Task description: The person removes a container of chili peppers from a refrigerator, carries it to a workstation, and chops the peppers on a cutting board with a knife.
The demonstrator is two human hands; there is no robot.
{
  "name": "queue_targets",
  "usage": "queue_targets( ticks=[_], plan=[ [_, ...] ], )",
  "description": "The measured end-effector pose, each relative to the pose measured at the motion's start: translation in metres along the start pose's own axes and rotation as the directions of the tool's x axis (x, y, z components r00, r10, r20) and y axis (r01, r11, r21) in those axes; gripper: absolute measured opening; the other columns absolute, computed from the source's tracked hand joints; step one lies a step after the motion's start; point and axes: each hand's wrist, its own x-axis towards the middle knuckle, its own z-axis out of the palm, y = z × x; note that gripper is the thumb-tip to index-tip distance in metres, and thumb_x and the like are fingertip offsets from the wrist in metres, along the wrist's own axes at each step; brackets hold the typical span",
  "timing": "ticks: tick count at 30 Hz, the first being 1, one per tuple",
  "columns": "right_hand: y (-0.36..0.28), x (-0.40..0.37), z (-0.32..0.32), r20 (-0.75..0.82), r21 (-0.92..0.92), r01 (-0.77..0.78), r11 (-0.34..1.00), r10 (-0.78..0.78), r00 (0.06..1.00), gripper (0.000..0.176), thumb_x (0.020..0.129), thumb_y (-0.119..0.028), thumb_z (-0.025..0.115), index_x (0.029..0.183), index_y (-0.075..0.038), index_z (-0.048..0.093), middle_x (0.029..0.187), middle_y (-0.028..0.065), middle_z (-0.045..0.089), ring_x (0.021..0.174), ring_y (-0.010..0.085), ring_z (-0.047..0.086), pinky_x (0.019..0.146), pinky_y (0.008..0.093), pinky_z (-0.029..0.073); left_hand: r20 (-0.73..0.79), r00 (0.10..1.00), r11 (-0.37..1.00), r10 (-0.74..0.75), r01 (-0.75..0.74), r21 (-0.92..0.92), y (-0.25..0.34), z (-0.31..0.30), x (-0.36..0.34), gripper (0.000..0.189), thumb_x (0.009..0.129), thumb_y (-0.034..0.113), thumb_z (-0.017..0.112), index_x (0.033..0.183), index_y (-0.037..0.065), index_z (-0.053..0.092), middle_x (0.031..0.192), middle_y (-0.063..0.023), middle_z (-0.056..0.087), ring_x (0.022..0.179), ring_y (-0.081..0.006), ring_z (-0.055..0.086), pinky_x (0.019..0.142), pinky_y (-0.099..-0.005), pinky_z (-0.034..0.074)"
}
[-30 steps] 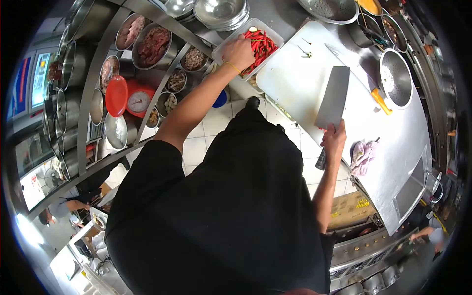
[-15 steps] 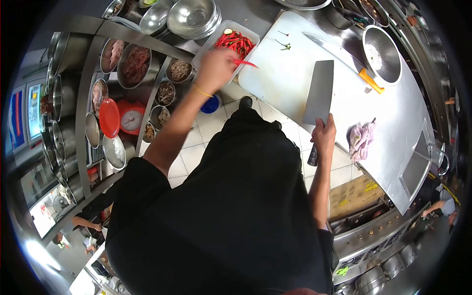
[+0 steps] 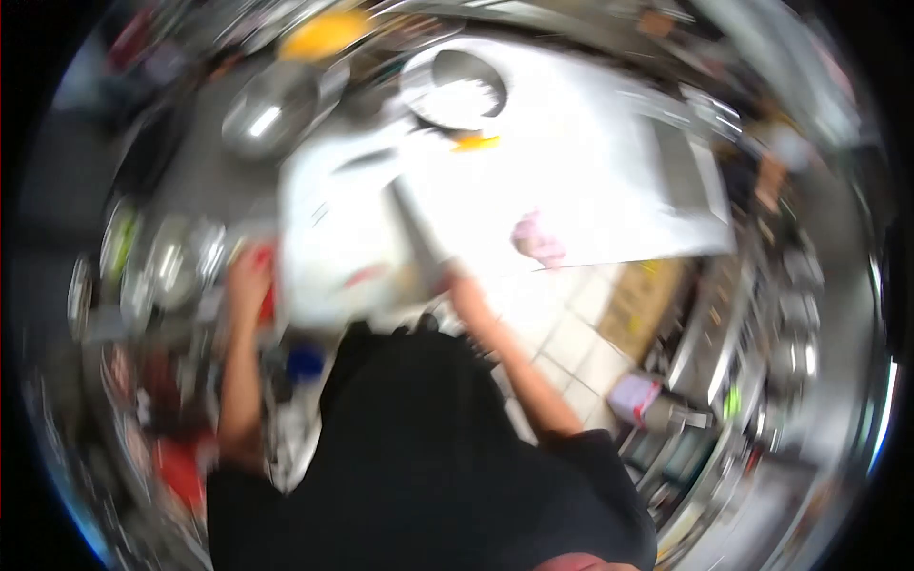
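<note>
The view is smeared by motion. My right hand is closed on the handle of a cleaver, whose blade lies over the white cutting board. At the board's left edge, my left hand is at the container of red chilies; its fingers are blurred. A red chili lies on the board, left of the cleaver. Small green bits are farther up the board. Pinkish meat rests on the metal counter, right of the cleaver.
A metal colander stands behind the board, near a knife with an orange handle. Metal bowls are at the back left. A cardboard box is below the counter at right. Another person's arm shows at far right.
The view has turned, moving the board and counter leftward. A red chili that was in my left hand now lies on the board. My left hand is back at the chili container.
</note>
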Motion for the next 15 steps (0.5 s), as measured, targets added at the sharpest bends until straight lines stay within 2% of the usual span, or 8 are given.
queue_targets(
  ticks=[1,2,3,4,6,8,11,15],
  plan=[
    [0.007,0.004,0.006,-0.009,-0.259,0.151,0.954,-0.158,0.987,0.035,0.089,-0.013,0.047,0.123,-0.005,0.053,0.081,0.0151,0.066,0.074,0.0288,0.064,0.068,0.0434,0.051,-0.045,0.988,0.969,0.151,-0.139,0.203,-0.005,0.001,0.005,0.019,0.091,0.013,0.053,0.103,0.004,0.066,0.092,-0.0127,0.068,0.081,-0.0252,0.066,0.072,-0.0353,0.052],
    [-0.015,0.004,-0.006,0.066,-0.201,0.032,0.979,-0.019,0.998,0.048,0.083,-0.010,0.054,0.130,-0.007,0.045,0.089,0.0225,0.066,0.084,0.0395,0.064,0.075,0.0489,0.048,0.052,0.997,0.844,-0.051,0.071,-0.531,-0.072,0.032,0.025,0.018,0.090,0.013,0.055,0.100,0.003,0.065,0.087,-0.0149,0.067,0.079,-0.0282,0.065,0.072,-0.0366,0.052],
    [-0.030,-0.001,-0.020,0.091,-0.242,0.100,0.965,-0.080,0.993,0.043,0.083,-0.010,0.055,0.125,-0.004,0.047,0.084,0.0246,0.065,0.081,0.0420,0.062,0.072,0.0508,0.047,-0.089,0.992,0.994,0.091,-0.097,-0.058,-0.036,0.020,0.012,0.015,0.087,0.012,0.056,0.096,0.003,0.064,0.084,-0.0190,0.064,0.074,-0.0352,0.062,0.070,-0.0402,0.051],
    [-0.027,0.000,-0.020,0.082,-0.257,0.103,0.961,-0.084,0.993,0.037,0.084,-0.011,0.055,0.119,-0.002,0.047,0.079,0.0258,0.063,0.077,0.0437,0.061,0.069,0.0527,0.046,-0.136,0.964,0.938,0.230,-0.182,0.294,-0.051,0.025,0.018,0.012,0.081,0.005,0.055,0.090,0.002,0.062,0.081,-0.0177,0.061,0.073,-0.0370,0.059,0.069,-0.0430,0.048],
    [-0.041,-0.009,-0.027,0.042,-0.216,0.120,0.969,-0.113,0.993,0.032,0.085,-0.015,0.056,0.112,-0.002,0.044,0.076,0.0252,0.062,0.074,0.0443,0.061,0.066,0.0536,0.045,-0.153,0.983,0.950,0.103,-0.052,0.307,-0.047,0.019,0.012,0.009,0.071,-0.004,0.054,0.080,-0.001,0.055,0.079,-0.0183,0.057,0.077,-0.0376,0.055,0.071,-0.0446,0.043],
    [-0.040,-0.011,-0.025,0.040,-0.183,0.131,0.974,-0.126,0.991,0.030,0.086,-0.016,0.055,0.111,-0.003,0.044,0.076,0.0255,0.062,0.074,0.0443,0.061,0.066,0.0536,0.045,-0.150,0.977,0.936,0.150,-0.091,0.340,-0.064,0.018,0.017,0.010,0.070,-0.005,0.055,0.078,-0.001,0.055,0.079,-0.0184,0.057,0.076,-0.0371,0.056,0.070,-0.0444,0.044],
    [-0.043,-0.012,-0.027,0.021,-0.165,0.111,0.980,-0.109,0.994,0.030,0.086,-0.016,0.055,0.111,-0.004,0.045,0.076,0.0258,0.062,0.075,0.0443,0.061,0.066,0.0538,0.045,-0.081,0.995,0.901,0.064,-0.023,0.433,-0.038,0.013,0.008,0.012,0.068,-0.005,0.059,0.078,0.000,0.055,0.072,-0.0173,0.059,0.068,-0.0361,0.060,0.065,-0.0447,0.046],
    [-0.044,-0.012,-0.026,0.012,-0.155,0.102,0.983,-0.101,0.995,0.030,0.086,-0.016,0.054,0.112,-0.004,0.045,0.076,0.0257,0.062,0.075,0.0442,0.061,0.067,0.0540,0.046,-0.099,0.993,0.912,0.070,-0.024,0.409,-0.046,0.012,0.009,0.012,0.068,-0.002,0.060,0.078,0.003,0.057,0.069,-0.0161,0.061,0.068,-0.0374,0.061,0.064,-0.0472,0.047]
  ],
)
